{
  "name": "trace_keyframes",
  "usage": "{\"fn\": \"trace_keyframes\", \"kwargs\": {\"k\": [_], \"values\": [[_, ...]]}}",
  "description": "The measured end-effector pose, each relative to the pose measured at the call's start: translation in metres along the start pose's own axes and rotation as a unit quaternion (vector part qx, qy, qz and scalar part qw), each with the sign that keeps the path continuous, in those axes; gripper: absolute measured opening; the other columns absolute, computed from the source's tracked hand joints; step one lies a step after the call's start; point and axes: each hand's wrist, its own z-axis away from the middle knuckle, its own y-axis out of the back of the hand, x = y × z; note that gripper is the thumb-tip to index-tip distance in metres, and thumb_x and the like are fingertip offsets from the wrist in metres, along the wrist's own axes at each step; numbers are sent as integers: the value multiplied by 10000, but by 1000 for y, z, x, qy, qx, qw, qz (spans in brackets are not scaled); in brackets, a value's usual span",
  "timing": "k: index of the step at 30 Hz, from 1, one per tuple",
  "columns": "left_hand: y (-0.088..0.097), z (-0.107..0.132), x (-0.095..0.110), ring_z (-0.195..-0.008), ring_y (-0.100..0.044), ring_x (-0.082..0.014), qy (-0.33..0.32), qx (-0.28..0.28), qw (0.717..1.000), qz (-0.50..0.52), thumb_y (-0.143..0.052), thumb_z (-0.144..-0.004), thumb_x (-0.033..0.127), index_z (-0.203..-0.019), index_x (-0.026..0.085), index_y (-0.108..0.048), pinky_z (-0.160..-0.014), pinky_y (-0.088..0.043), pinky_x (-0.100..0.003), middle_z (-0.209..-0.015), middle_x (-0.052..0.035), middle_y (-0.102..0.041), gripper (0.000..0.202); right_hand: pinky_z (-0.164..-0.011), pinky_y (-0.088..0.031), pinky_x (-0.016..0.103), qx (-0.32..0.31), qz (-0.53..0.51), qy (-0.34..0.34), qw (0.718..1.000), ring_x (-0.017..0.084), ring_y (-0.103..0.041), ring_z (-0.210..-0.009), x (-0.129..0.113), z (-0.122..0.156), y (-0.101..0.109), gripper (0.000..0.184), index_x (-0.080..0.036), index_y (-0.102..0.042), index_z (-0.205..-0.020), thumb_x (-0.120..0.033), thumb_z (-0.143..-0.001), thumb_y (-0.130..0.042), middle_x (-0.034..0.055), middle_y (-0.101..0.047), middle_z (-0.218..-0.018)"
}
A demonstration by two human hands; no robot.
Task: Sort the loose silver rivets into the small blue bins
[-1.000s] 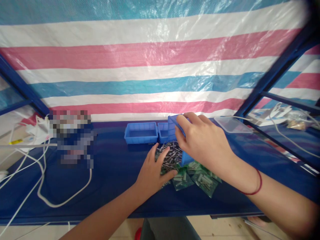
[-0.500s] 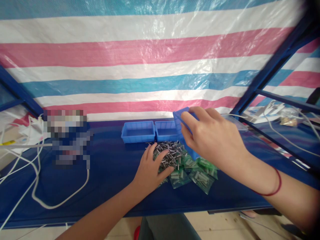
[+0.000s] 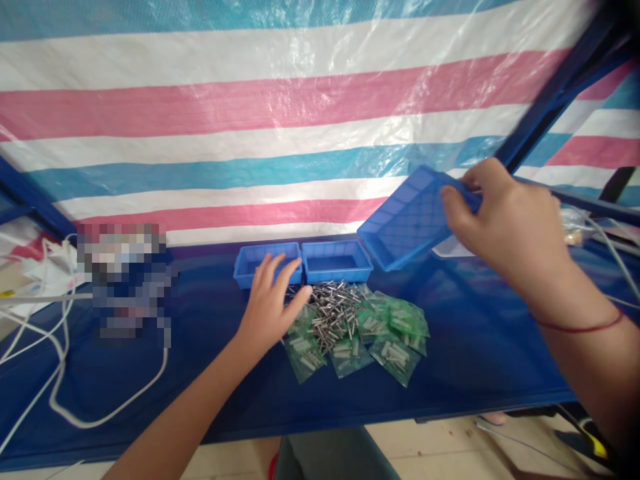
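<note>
My right hand (image 3: 505, 227) grips a blue plastic bin (image 3: 410, 217) by one end, tilted and lifted above the table. With fingers spread, my left hand (image 3: 273, 293) hovers at the left side of a heap of small metal pins (image 3: 336, 313), holding nothing. Small clear-green bags of parts (image 3: 395, 360) lie around the front and right of the heap. Behind it stand two more blue bins, a left bin (image 3: 245, 270) partly covered by my left fingers and a right bin (image 3: 336, 270).
The blue table (image 3: 210, 373) runs across the view. White cables (image 3: 100, 420) loop over its left side, next to a blurred-out patch. A striped plastic sheet (image 3: 250, 120) hangs behind, between blue frame posts (image 3: 540, 100).
My right hand has carried the blue bin up and to the right, away from the heap. My left hand has drawn back leftward off the pins, uncovering more bags.
</note>
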Motion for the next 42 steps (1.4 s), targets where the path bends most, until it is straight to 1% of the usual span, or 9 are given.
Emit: {"fn": "trace_keyframes", "kwargs": {"k": [4, 8, 13, 22, 27, 30, 34, 37, 42], "values": [[3, -16, -34, -1375, -216, -356, 58, 80, 991, -93, -476, -902, 433, -1284, 249, -521, -1097, -172, -590, -1375, -116, -428, 426, -680, -417, 425, -111, -64, -201, 971, 350, -625, -860, 54, 9, -72, 451, -124, -547, -1167, -427, -901, -345, 194, -656, -936], [-8, -13, -64, -1339, -289, -356, 104, 114, 983, -101, -509, -879, 444, -1227, 219, -576, -1092, -243, -547, -1368, -143, -401, 420, -686, -446, 421, -169, -76, -233, 955, 349, -645, -851, 67, 37, -129, 430, -66, -594, -1162, -299, -846, -420, 226, -679, -913], [-21, -10, -79, -1220, -478, -261, 121, 94, 988, -27, -447, -910, 436, -1151, 194, -609, -1064, -367, -415, -1274, -118, -472, 379, -762, -472, 426, -206, -99, -222, 948, 348, -643, -921, 68, 47, -153, 444, -163, -624, -1200, -304, -818, -446, 176, -697, -980], [-24, -10, -81, -1199, -494, -245, 112, 87, 990, -8, -428, -915, 433, -1121, 191, -618, -1083, -350, -400, -1222, -106, -501, 369, -816, -475, 429, -228, -122, -215, 942, 343, -647, -952, 76, 42, -156, 456, -161, -642, -1193, -363, -833, -448, 168, -703, -996], [-3, -10, -74, -1345, -316, -273, 111, 108, 987, -48, -379, -937, 420, -1309, 180, -480, -1119, -261, -457, -1386, -142, -350, 454, -869, -459, 481, -153, -158, -195, 956, 353, -602, -1054, 62, 52, -122, 640, -147, -437, -1369, -536, -861, -426, 181, -629, -1181], [12, 9, -65, -1339, -322, -279, 117, 97, 983, -106, -319, -951, 427, -1319, 184, -472, -1109, -256, -477, -1386, -154, -372, 467, -942, -442, 431, -123, -286, -13, 950, 288, -550, -1145, 41, 83, -90, 570, -203, -442, -1346, -521, -873, -445, 135, -577, -1262], [9, 49, -51, -1335, -324, -343, 183, -30, 968, -167, -312, -929, 499, -1326, 227, -478, -1055, -279, -578, -1388, -151, -405, 509, -1031, -313, 547, -252, -286, 253, 889, 367, -243, -1369, 12, 126, -67, 800, -280, -364, -1416, -603, -725, -604, 103, -301, -1501], [-3, 63, -36, -1371, -249, -379, 196, -123, 955, -186, -331, -922, 511, -1387, 276, -402, -1047, -226, -641, -1455, -126, -354, 526, -998, -284, 598, -274, -260, 304, 875, 399, -278, -1334, 1, 137, -68, 789, -306, -378, -1414, -617, -722, -595, 114, -349, -1475], [-18, 45, -2, -1378, -253, -356, 86, -187, 972, -115, -468, -845, 569, -1449, 292, -267, -1069, -203, -628, -1515, -125, -264, 694, -894, -382, 510, -256, -284, 296, 875, 346, -472, -1145, -2, 133, -70, 563, -234, -517, -1311, -503, -818, -558, 156, -542, -1281]]}}
